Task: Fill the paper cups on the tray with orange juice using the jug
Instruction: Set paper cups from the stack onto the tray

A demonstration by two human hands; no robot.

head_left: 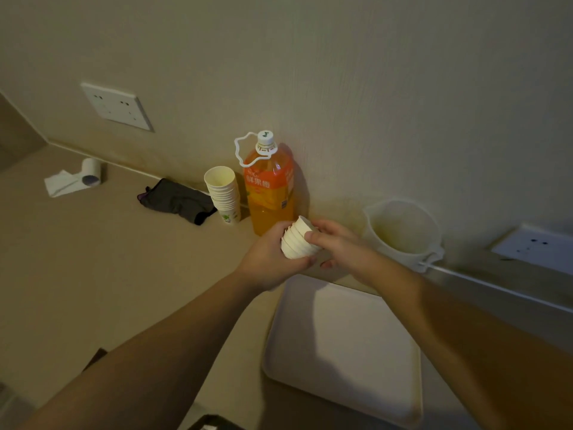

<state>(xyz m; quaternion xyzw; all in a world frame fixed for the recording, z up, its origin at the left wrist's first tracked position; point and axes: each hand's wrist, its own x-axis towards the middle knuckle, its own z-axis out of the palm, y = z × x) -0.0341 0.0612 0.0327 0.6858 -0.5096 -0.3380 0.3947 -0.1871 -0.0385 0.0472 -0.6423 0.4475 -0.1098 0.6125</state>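
Now both hands, left hand point(269, 260) and right hand point(336, 243), grip ribbed nested paper cups point(299, 238) (white, tapered).

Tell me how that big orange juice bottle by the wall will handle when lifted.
The orange juice bottle looks nearly full, so probably heavy for one hand. It is tall and narrow, so a push up high may tip it. The white loop handle at its neck looks thin and may flex.
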